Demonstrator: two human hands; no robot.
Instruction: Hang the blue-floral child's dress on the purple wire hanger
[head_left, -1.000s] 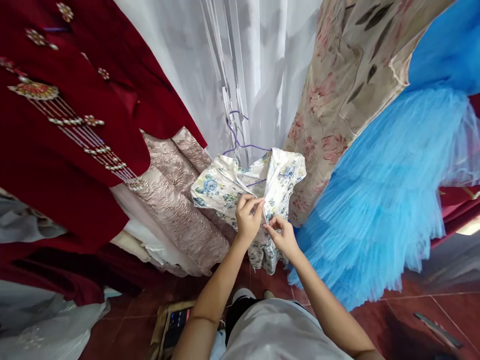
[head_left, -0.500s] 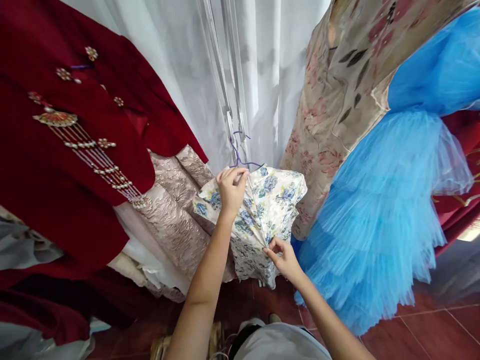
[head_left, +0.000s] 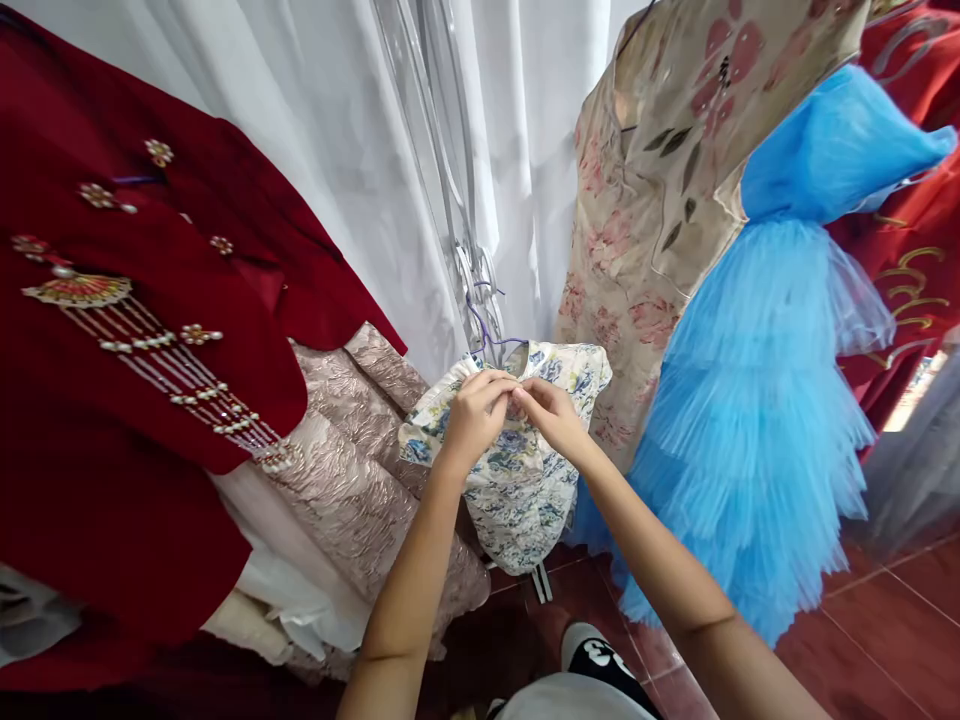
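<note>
A white short-sleeved dress with blue and yellow flowers point(head_left: 517, 510) hangs in front of me on a thin purple hanger point(head_left: 486, 335). Near the neckline, my left hand point(head_left: 476, 415) pinches the cloth between thumb and fingers. Right beside it, fingertips touching, my right hand point(head_left: 553, 415) is closed on the same edge of the dress. What exactly lies between the fingertips is too small to make out.
White hooks point(head_left: 472, 265) carry the hanger before a white curtain point(head_left: 315, 150). Left hang a dark red beaded jacket point(head_left: 150, 420) and a pink textured skirt point(head_left: 360, 480). To the right are a beige floral garment point(head_left: 622, 250) and a blue tulle dress point(head_left: 757, 400).
My right hand has moved up along the dress from its middle to the neckline, meeting my left hand. The left hand keeps its pinch near the neck. The view has shifted slightly.
</note>
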